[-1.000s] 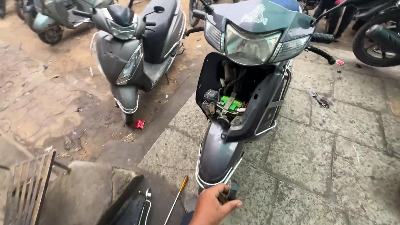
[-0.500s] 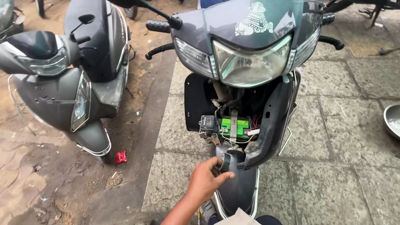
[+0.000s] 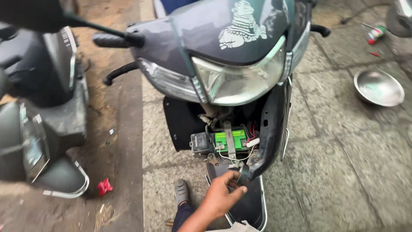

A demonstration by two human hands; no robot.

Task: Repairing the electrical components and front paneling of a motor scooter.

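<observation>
Scooter (image 3: 240,64), front panel off, green battery (image 3: 230,138) exposed: one hand (image 3: 221,195), side uncertain, fingers pinched on a loose fitting (image 3: 243,175) below it; seating it needs a steady grip.

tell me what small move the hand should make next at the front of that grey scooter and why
Probably close the fingers firmly on the lower end of the loose dark front panel. The hand only pinches its bottom tip, while the panel hangs open to one side, leaving the green battery and wires exposed. A surer grip would steady it first.
</observation>
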